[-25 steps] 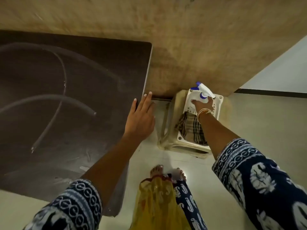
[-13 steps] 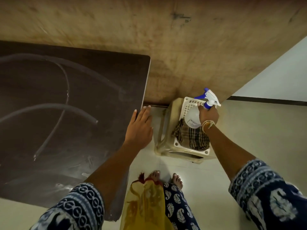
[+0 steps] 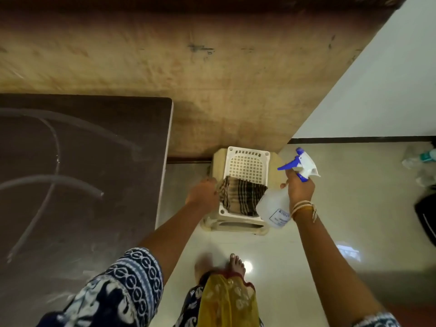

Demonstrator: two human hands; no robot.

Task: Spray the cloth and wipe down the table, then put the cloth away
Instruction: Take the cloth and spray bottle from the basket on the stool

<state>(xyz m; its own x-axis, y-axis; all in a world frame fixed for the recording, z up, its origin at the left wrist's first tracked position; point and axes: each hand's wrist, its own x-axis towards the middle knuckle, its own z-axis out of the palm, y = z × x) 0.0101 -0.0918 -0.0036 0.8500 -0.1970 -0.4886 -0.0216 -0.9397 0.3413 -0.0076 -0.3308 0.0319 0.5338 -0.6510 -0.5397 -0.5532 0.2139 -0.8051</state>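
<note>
The right hand [image 3: 299,187] is wrapped around the neck of a white spray bottle [image 3: 280,204], lifting it clear of the stool with the blue-and-white trigger head up and the translucent body tilted down toward the near left, its label facing the camera. Thread bangles circle that wrist. The left hand [image 3: 203,192] reaches to the left edge of the checked cloth [image 3: 243,195] — it is blurred, and whether the fingers have closed on the fabric or only touch it cannot be told. The cloth lies crumpled in a white perforated basket [image 3: 247,165], filling its near half, while the far half shows bare grid. The basket sits on a cream plastic stool [image 3: 233,226] standing on the pale floor against a brown wooden panel. To the left is the dark table [image 3: 94,185], its top marked with curved pale streaks — it is just beside the stool, with a strip of floor between them. Patterned blue-and-white sleeves cover both upper arms, and a bare foot shows near the bottom
</note>
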